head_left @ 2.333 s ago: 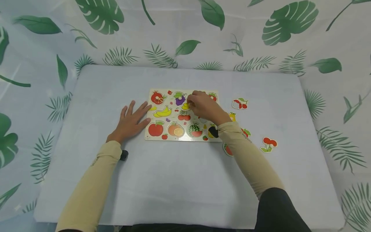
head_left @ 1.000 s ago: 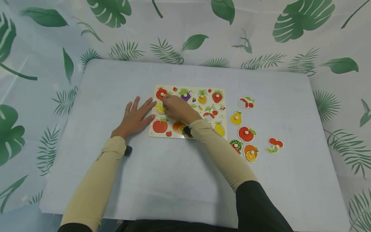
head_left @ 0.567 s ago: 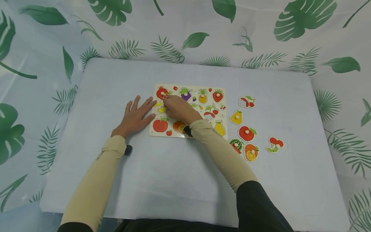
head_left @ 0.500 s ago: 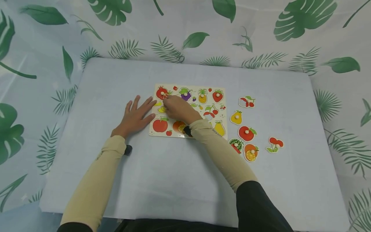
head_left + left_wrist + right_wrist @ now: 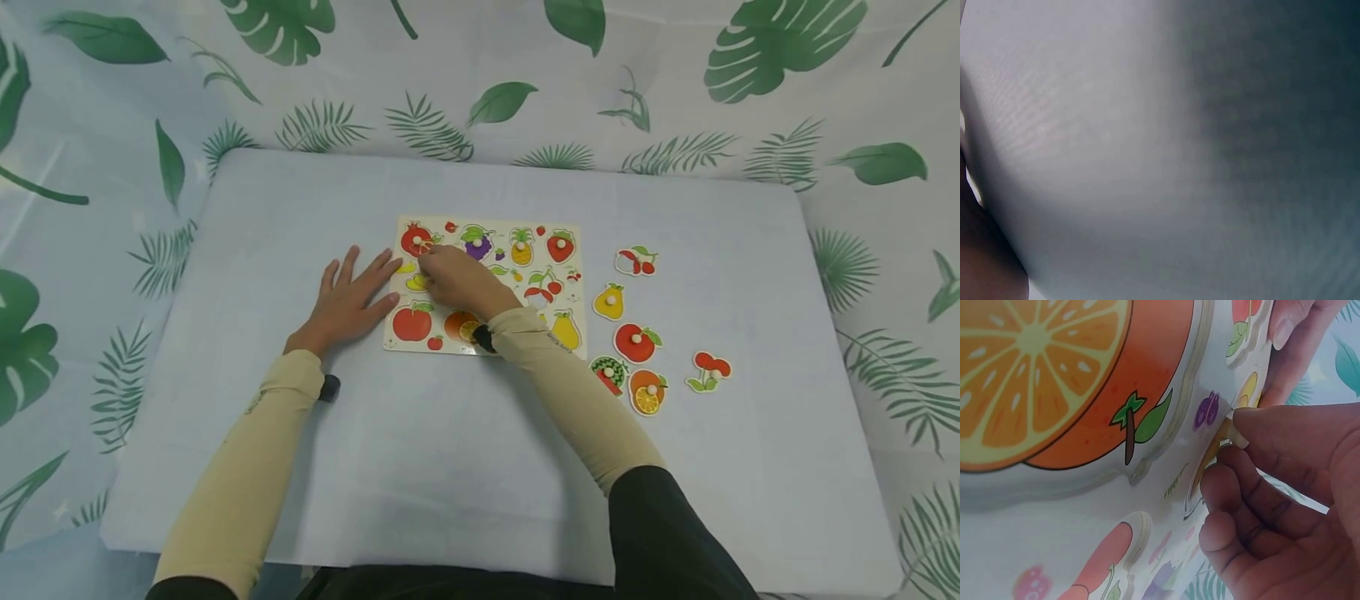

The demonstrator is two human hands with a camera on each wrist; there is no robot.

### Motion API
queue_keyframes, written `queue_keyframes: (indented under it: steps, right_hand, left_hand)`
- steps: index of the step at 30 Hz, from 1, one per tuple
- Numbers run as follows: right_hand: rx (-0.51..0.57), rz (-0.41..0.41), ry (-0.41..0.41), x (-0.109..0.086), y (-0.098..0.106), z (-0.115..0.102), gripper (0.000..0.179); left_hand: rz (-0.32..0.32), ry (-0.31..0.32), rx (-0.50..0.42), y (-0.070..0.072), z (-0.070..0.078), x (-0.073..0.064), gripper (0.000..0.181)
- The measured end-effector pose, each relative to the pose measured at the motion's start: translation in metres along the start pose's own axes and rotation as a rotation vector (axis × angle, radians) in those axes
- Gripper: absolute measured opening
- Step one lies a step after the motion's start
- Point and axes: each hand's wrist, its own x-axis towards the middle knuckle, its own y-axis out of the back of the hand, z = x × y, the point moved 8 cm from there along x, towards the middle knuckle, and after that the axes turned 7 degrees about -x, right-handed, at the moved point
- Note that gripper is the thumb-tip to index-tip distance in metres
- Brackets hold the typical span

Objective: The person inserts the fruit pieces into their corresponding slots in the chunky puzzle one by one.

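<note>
A wooden fruit puzzle board [image 5: 573, 300] lies on the table. My right hand [image 5: 461, 279] is over its left part, thumb and forefinger pinching the small pale knob [image 5: 1236, 432] of the yellow banana piece [image 5: 417, 283]. That piece sits at the banana outline; whether it is fully seated is hidden by the hand. My left hand [image 5: 341, 300] lies spread with straight fingers, fingertips touching the board's left edge. Knobbed pomegranate [image 5: 415, 240], grape [image 5: 477, 242], pineapple [image 5: 521, 247] and strawberry [image 5: 560, 247] pieces fill the top row.
Right of the board lie loose knobbed pieces: red-and-white fruit [image 5: 636, 261], pear [image 5: 608, 302], apple [image 5: 636, 342], watermelon [image 5: 608, 375], orange [image 5: 647, 392] and cherries [image 5: 708, 372]. A white cloth [image 5: 435, 467] covers the table. The left wrist view is mostly blurred.
Since the oldest frame, my right hand has carried the banana piece leftward from the board's middle to the banana outline. Over the last second both hands have barely moved.
</note>
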Motion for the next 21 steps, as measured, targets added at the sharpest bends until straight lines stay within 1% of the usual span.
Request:
queue_keyframes:
  steps: [6,8,14,18,21]
  right_hand:
    - [-0.013,-0.012,0.004,-0.003,0.002,-0.001,0.025]
    - [0.001,-0.01,0.0,-0.006,0.003,-0.001,0.028]
    - [0.037,-0.023,-0.049,-0.019,0.01,0.005,0.034]
    - [0.032,0.008,-0.054,-0.03,0.016,0.011,0.034]
    - [0.026,0.049,-0.046,-0.037,0.021,0.017,0.032]
  left_hand:
    - [-0.005,0.004,-0.002,0.0,0.0,-0.001,0.069]
    - [-0.007,0.006,0.001,0.0,0.0,0.0,0.069]
    - [-0.015,0.011,0.01,0.0,-0.001,0.0,0.07]
    - [-0.018,0.016,0.009,0.001,0.001,-0.001,0.069]
    - [-0.016,0.017,0.003,0.002,0.003,-0.001,0.069]
